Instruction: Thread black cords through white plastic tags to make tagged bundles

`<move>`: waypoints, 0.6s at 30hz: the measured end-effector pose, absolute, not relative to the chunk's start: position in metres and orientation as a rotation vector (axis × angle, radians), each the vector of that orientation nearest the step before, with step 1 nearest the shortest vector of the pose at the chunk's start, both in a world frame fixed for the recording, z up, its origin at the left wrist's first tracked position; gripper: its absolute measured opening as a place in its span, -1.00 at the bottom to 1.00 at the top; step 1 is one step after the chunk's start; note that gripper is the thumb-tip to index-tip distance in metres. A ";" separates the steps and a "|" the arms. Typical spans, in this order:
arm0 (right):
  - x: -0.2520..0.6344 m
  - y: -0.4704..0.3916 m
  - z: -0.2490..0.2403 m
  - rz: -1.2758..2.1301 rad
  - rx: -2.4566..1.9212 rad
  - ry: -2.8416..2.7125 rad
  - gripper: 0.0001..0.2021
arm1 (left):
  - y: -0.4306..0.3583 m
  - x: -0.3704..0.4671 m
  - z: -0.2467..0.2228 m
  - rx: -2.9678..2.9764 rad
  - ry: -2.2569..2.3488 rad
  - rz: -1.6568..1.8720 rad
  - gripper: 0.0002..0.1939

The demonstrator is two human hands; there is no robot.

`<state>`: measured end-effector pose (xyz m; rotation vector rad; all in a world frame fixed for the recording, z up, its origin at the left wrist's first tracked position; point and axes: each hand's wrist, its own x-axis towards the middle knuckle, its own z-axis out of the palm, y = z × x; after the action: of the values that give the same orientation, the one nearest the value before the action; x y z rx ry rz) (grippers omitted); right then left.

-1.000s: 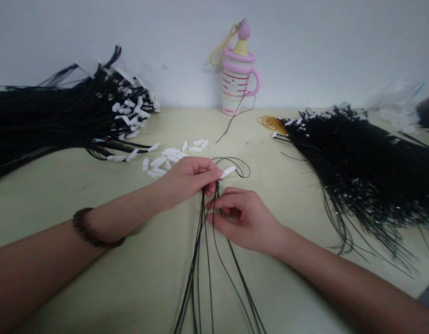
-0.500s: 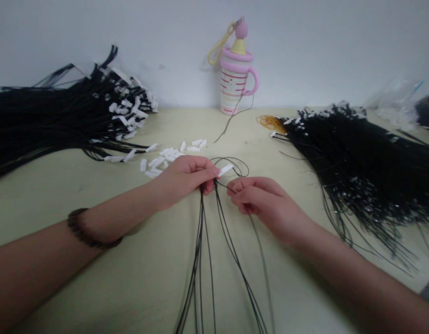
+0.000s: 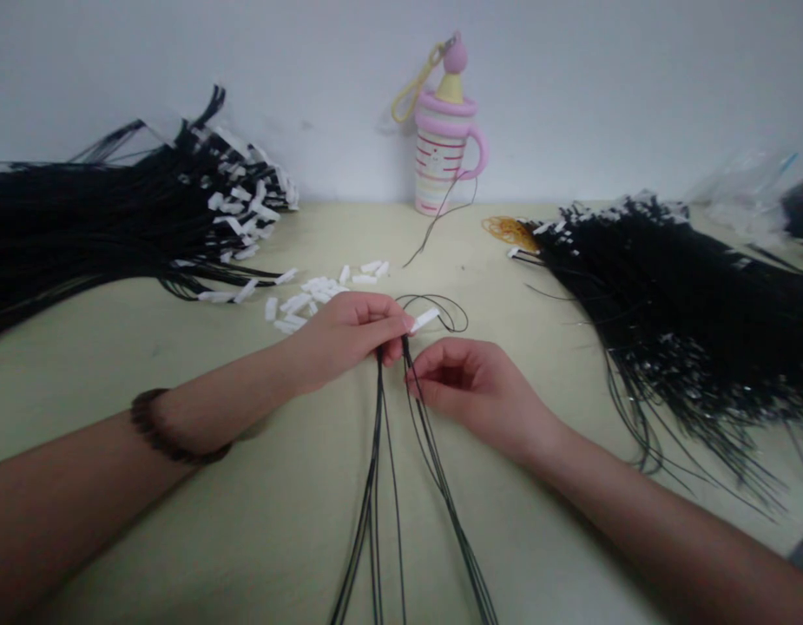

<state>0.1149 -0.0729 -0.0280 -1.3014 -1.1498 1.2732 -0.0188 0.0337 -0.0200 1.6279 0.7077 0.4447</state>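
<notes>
My left hand (image 3: 355, 334) pinches a bunch of thin black wires (image 3: 376, 451) together with a small white connector (image 3: 425, 319) that juts out past the thumb. Below this hand the wires hang in two groups and run toward me over the table; a loop of wire curls behind the fingers. My right hand (image 3: 470, 382) is just to the right and lower, its thumb and forefinger closed in a pinch at the right-hand group of wires. The fingertips meet at the wires, and how many strands they hold cannot be made out.
Loose white connectors (image 3: 310, 299) lie beyond my left hand. A large bundle of black wires with white ends (image 3: 115, 217) rests at left, another black bundle (image 3: 687, 304) at right near yellow rubber bands (image 3: 509, 231). A pink-and-white cup (image 3: 440, 156) stands by the wall, a clear plastic bag (image 3: 743, 195) at back right.
My right hand has moved left and slightly down to the right-hand wire group. The single wire it held out to the right now lies with that group. My left hand keeps its pinch.
</notes>
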 end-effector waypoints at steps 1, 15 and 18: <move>0.115 -0.073 -0.028 1.261 -1.295 -1.153 -0.92 | 0.034 -0.019 -0.020 1.627 0.704 0.445 -0.83; 0.136 -0.073 -0.010 1.218 -1.329 -1.341 -0.85 | 0.036 -0.019 -0.015 1.586 0.767 0.436 -0.80; 0.153 -0.074 0.010 1.585 -1.181 -1.213 -0.87 | 0.039 -0.019 -0.016 1.497 0.792 0.446 -0.81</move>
<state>0.1533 -0.0743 0.0104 -1.1813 -1.2129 1.5849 -0.0194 0.0395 -0.0156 1.4971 0.7918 0.4455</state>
